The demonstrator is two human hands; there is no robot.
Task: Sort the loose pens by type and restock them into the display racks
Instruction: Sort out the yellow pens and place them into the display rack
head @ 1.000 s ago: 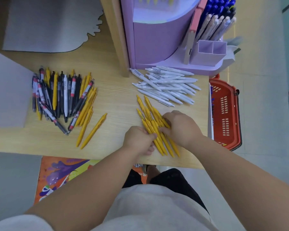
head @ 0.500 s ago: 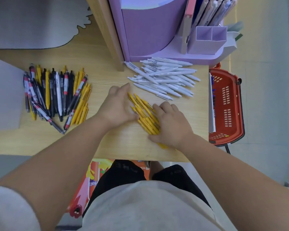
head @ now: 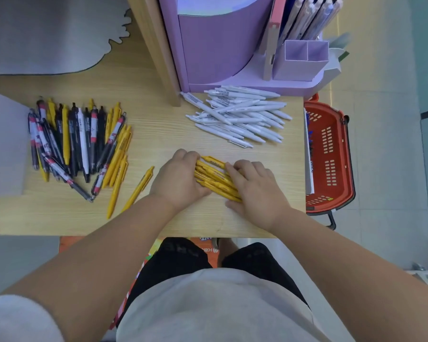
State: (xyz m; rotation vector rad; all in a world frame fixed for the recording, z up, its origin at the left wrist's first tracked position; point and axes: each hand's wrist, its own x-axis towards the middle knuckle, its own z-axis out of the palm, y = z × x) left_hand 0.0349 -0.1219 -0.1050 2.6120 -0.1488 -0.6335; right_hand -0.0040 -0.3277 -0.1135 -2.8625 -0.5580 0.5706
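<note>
Pressing in from both sides, the hands hem a bundle of yellow pens [head: 214, 177] flat on the table [head: 158, 124]. The left hand [head: 179, 180] has its fingers curled against the bundle's left side. The right hand [head: 256, 191] lays nearly straight fingers across the right end, thumb on the wood below. Just left of the left hand lie two stray yellow pens [head: 139, 187]. Farther left sits a mixed pile [head: 77, 141] of black, white and yellow pens. White pens [head: 240, 117] lie heaped behind the hands, before the purple rack [head: 220, 45]. A red basket [head: 331, 156] sits beside the table's right edge.
</note>
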